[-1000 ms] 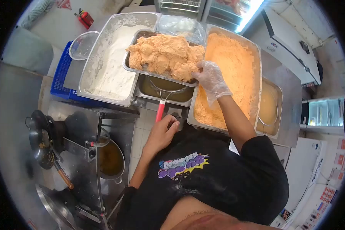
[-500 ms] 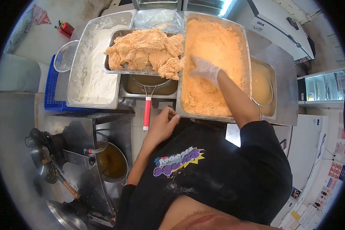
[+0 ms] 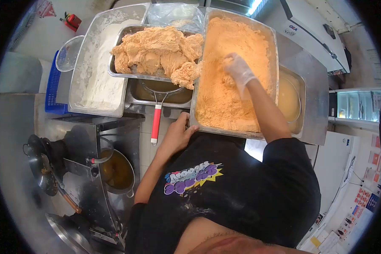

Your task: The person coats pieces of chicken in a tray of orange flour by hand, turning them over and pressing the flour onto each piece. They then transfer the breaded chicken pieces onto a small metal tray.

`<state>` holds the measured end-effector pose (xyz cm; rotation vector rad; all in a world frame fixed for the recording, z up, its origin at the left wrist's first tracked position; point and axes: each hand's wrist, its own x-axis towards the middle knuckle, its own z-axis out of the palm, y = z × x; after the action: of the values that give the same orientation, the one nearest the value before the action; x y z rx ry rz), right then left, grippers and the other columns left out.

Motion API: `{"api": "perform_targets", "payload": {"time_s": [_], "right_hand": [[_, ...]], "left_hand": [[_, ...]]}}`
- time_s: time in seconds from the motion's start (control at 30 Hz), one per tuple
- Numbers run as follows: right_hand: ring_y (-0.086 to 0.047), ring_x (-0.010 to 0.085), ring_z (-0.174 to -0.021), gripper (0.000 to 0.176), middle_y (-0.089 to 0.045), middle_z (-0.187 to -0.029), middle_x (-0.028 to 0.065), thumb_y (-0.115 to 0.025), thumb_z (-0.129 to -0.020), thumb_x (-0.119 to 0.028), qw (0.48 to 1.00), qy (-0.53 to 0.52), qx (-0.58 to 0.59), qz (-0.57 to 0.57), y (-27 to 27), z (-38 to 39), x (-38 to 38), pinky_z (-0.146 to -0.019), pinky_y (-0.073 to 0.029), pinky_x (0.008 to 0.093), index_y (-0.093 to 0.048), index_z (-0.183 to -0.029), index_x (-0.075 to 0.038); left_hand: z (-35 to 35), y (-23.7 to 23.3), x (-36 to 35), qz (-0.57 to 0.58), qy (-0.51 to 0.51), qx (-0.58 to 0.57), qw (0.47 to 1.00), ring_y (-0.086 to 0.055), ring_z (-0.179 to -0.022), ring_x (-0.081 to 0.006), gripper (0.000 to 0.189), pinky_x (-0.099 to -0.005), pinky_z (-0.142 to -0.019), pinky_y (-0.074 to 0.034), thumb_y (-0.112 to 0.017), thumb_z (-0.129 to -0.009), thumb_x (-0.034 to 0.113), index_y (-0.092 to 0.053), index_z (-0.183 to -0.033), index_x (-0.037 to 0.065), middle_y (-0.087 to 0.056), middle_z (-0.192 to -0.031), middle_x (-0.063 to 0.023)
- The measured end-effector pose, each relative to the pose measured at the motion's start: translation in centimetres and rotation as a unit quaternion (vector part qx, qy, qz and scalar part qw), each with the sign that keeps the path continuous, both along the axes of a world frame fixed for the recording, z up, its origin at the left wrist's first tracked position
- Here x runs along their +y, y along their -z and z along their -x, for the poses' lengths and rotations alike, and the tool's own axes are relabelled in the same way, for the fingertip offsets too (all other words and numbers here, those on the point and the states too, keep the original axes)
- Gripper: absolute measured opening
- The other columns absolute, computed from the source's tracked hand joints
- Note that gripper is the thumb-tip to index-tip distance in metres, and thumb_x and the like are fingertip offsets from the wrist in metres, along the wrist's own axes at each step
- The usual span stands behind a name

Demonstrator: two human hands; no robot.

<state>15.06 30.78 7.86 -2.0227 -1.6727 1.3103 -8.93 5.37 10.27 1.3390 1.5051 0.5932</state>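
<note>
My right hand (image 3: 238, 71), in a clear glove, is in the large tray (image 3: 196, 111) of orange breading (image 3: 228, 108). Its fingers are curled at the breading's surface, and whatever they hold is hidden. Bare, my left hand (image 3: 180, 132) rests at the tray's near left corner, its fingers partly hidden by the rim. Left of the orange tray, a smaller metal tray (image 3: 118, 74) holds a heap of coated pieces (image 3: 156, 48), one hanging at its right edge. A tray of white flour (image 3: 100, 80) stands further left.
A red-handled strainer (image 3: 155, 122) lies over a pan of liquid (image 3: 137, 91). To the right is a pan of yellowish liquid (image 3: 287, 95). A pot of dark oil (image 3: 116, 171), a wok (image 3: 42, 169) and a blue basket (image 3: 54, 95) are at the left.
My right hand has moved slightly right, and its fingers have curled in. My left hand stays by the tray corner. The whole view has shifted a little.
</note>
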Motion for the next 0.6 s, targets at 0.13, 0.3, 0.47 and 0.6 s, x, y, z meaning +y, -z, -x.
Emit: {"api": "perform_targets", "payload": {"time_s": [0.13,0.3,0.47,0.6], "right_hand": [[-0.074,0.0354,-0.101,0.047,-0.073,-0.123,0.0205,-0.075,-0.087,-0.021,0.967,-0.179,-0.156,-0.088,2.0,-3.8,5.8,-0.086,-0.057,0.0438,-0.067,-0.13,-0.002],[-0.073,0.0392,-0.099,0.032,-0.076,-0.101,0.0226,-0.072,-0.087,-0.029,0.914,-0.103,-0.352,-0.172,0.4,-3.2,8.0,-0.084,-0.057,0.045,-0.077,-0.099,-0.001],[-0.074,0.0351,-0.103,0.024,-0.076,-0.108,0.0204,-0.067,-0.086,-0.016,0.886,-0.244,-0.361,-0.156,4.7,-1.8,7.7,-0.085,-0.057,0.0447,-0.078,-0.102,-0.003],[-0.073,0.0358,-0.098,0.025,-0.076,-0.1,0.0184,-0.067,-0.084,-0.016,0.826,-0.387,-0.399,-0.094,1.9,-1.2,5.1,-0.094,-0.054,0.0439,-0.077,-0.106,-0.01]], "left_hand": [[0.2,0.9,-0.3,-0.005,0.0,-0.029,1.0,-0.057,-0.072,-0.0433,0.034,-0.0478,-0.068,-0.047,-0.072,-0.097,0.021,-0.046,-0.107,0.0,-0.058,-0.08,-0.0241],[0.3,-0.2,0.2,0.007,0.013,0.01,1.0,-0.063,-0.074,-0.0444,0.036,-0.0492,-0.067,-0.048,-0.073,-0.097,0.023,-0.047,-0.107,0.0,-0.061,-0.08,-0.025],[0.4,-1.2,0.7,0.031,0.028,0.019,0.999,-0.065,-0.078,-0.0454,0.036,-0.051,-0.069,-0.048,-0.073,-0.097,0.025,-0.048,-0.107,0.0,-0.063,-0.082,-0.0257],[0.7,-1.1,0.9,0.032,0.046,0.028,0.998,-0.066,-0.082,-0.0462,0.037,-0.0519,-0.072,-0.049,-0.072,-0.098,0.026,-0.048,-0.108,0.0,-0.064,-0.084,-0.0259]]}}
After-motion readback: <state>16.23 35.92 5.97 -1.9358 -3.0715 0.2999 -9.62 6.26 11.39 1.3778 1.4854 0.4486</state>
